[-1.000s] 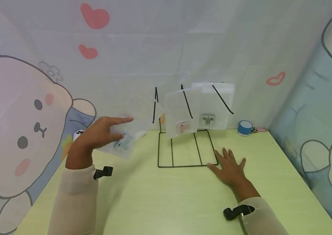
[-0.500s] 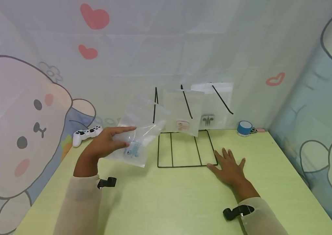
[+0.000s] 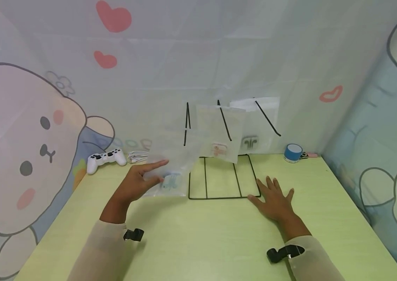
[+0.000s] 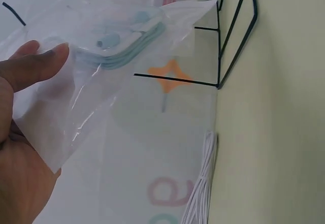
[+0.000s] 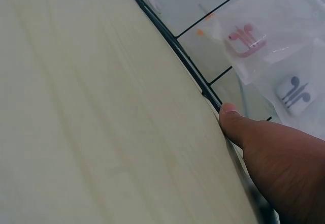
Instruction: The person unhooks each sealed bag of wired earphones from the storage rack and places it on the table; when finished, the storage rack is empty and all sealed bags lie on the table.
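Note:
My left hand (image 3: 137,181) holds the left edge of a clear plastic bag (image 4: 101,97) between thumb and fingers, index finger extended. Light-blue earphones (image 3: 171,181) lie inside its lower part. The top of this bag overlaps the left hook (image 3: 185,138) of a black wire display rack (image 3: 216,198). My right hand (image 3: 273,199) lies with spread fingers at the rack base's front right corner, its thumb (image 5: 233,120) on the wire. A bag with pink earphones (image 3: 218,149) hangs at the middle hook, and one with dark earphones (image 3: 249,143) at the right hook.
At the back left of the table (image 3: 198,242) lie a white game controller (image 3: 106,159) and a coiled white cable (image 3: 137,157). A blue-and-white cylinder (image 3: 293,153) stands at the back right, beside a small pink-ended item (image 3: 311,155). A printed cloth backdrop rises behind.
My left hand has moved right and down with the bag, which has swung from a slant at the left to hang nearly straight. The controller and cable have come into view. My right hand stays put.

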A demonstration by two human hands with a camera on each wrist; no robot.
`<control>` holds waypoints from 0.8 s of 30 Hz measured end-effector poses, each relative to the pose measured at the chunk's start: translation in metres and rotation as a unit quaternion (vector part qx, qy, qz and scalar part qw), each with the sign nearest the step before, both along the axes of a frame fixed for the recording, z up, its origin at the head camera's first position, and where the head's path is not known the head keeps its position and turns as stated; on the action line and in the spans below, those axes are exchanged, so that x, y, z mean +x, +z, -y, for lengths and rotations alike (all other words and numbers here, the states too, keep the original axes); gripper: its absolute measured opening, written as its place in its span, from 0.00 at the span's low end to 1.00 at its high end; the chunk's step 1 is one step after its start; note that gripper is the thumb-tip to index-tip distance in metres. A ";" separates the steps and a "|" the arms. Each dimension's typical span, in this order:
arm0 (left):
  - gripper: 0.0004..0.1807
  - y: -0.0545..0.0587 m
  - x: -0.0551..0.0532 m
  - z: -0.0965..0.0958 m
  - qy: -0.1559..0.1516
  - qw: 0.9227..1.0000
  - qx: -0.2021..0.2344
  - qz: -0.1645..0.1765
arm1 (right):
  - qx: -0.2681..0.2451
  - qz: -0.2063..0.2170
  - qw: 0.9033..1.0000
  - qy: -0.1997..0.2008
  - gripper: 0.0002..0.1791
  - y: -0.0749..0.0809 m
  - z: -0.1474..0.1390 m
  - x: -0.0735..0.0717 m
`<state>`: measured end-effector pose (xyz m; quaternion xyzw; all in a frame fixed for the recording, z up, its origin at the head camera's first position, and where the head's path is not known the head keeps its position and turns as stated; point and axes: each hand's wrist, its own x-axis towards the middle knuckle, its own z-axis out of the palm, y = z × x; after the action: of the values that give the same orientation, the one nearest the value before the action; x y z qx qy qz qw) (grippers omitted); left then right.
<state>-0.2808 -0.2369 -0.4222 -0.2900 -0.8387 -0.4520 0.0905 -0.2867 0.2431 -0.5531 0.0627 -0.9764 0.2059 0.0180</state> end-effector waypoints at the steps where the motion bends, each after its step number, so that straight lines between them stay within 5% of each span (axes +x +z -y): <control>1: 0.31 -0.002 0.001 -0.001 -0.003 1.000 0.005 -0.005 | -0.001 0.000 1.000 0.000 0.52 0.000 0.000 0.000; 13: 0.29 -0.015 0.010 -0.008 -0.017 0.999 0.032 -0.039 | -0.003 -0.001 1.000 0.000 0.52 0.002 0.002 0.001; 24: 0.28 -0.031 0.016 -0.018 -0.023 0.997 0.078 -0.008 | -0.001 -0.003 1.000 0.000 0.52 0.003 0.003 0.002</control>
<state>-0.2645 -0.2189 -0.4533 -0.3047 -0.7933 -0.5156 0.1097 -0.2846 0.2404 -0.5504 0.0636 -0.9762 0.2063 0.0211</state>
